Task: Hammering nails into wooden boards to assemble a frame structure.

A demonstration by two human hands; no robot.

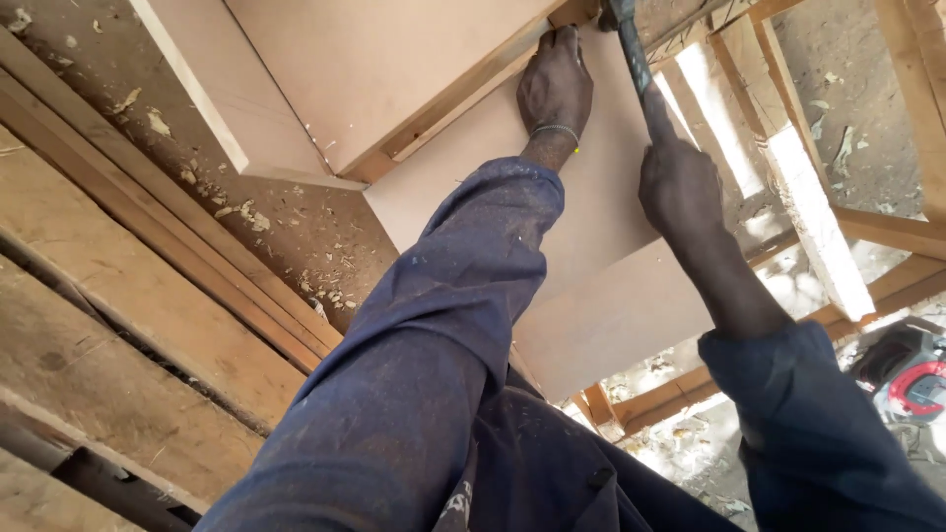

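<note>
Right-hand fingers around hammer

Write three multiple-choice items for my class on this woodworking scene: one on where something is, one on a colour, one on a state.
1. Where does the left hand rest?
A. flat on the pale board
B. on the red and black power tool
C. on the dirt floor

2. What colour are the sleeves?
A. white
B. dark blue
C. yellow

3. What is the right hand doing?
A. hanging open
B. gripping the hammer handle
C. holding a saw

Answers: 1 A, the fingers press the board near the wooden frame. 2 B, both arms wear dusty dark blue cloth. 3 B, the fist closes round the dark handle, which points up.
</note>
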